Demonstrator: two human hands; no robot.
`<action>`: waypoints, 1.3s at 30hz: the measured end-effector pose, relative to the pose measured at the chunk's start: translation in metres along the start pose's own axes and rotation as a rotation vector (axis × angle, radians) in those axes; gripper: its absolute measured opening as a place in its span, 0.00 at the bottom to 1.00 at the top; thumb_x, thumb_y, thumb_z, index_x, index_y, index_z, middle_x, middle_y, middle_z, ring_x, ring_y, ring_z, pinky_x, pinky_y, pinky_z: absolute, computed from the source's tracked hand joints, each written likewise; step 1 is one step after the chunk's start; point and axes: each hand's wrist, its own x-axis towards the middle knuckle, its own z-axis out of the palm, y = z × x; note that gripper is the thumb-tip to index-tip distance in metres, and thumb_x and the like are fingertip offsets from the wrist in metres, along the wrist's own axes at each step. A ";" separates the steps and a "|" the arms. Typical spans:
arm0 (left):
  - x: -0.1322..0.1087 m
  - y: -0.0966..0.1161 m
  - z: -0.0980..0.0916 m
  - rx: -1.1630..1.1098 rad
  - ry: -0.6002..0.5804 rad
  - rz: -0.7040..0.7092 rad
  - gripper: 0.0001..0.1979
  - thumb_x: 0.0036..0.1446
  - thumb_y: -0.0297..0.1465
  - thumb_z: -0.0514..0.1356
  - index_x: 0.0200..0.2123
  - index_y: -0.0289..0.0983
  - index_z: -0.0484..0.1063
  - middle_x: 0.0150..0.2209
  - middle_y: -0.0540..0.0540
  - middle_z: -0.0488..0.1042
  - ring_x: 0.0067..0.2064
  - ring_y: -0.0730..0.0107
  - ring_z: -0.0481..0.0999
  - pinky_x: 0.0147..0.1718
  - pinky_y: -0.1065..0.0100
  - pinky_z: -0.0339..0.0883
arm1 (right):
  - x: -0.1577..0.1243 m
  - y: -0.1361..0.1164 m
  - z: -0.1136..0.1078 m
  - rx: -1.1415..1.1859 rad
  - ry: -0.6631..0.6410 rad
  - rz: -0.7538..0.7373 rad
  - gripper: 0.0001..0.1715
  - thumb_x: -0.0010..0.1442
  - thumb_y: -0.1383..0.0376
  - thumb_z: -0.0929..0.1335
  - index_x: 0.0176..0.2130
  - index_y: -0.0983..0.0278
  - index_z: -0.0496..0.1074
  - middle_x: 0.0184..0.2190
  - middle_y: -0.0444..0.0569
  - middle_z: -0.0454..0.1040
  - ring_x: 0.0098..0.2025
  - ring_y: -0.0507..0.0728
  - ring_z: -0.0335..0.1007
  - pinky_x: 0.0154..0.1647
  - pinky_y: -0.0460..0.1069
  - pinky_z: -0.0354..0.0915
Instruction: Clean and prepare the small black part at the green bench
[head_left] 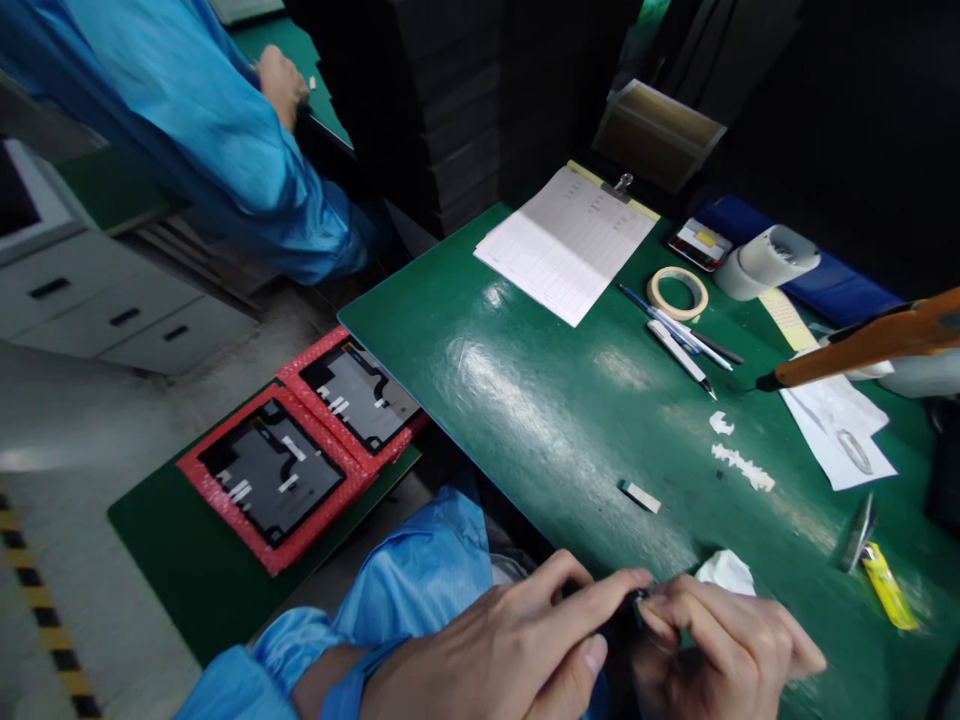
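My left hand (517, 640) reaches in from the lower middle, its fingers bent around a small black piece (621, 612). The fingertips of my right hand (724, 640) pinch together at the end of that piece, close to the left index fingertip. Most of the piece is hidden by the fingers, so its kind does not show. Behind my right hand lies a crumpled white scrap (727, 572). A small white block with a green end (641, 496) rests on the green tabletop (525, 400) beyond my hands.
To the right are an orange screwdriver-like tool (862, 342), a yellow-handled item (889, 588), torn white bits (742, 466), pens (682, 357) and a tape roll (677, 293). Papers (566, 240) lie farther back. At left, dark panels (274, 470) sit on red bubble wrap; a co-worker's sleeve (202, 120) is beyond.
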 end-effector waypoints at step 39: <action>0.003 0.001 -0.003 -0.035 -0.009 0.019 0.33 0.79 0.32 0.60 0.83 0.54 0.65 0.72 0.44 0.80 0.64 0.50 0.87 0.69 0.57 0.78 | 0.012 -0.002 -0.004 0.012 -0.083 -0.095 0.20 0.73 0.76 0.61 0.33 0.55 0.57 0.20 0.30 0.63 0.18 0.50 0.61 0.34 0.56 0.52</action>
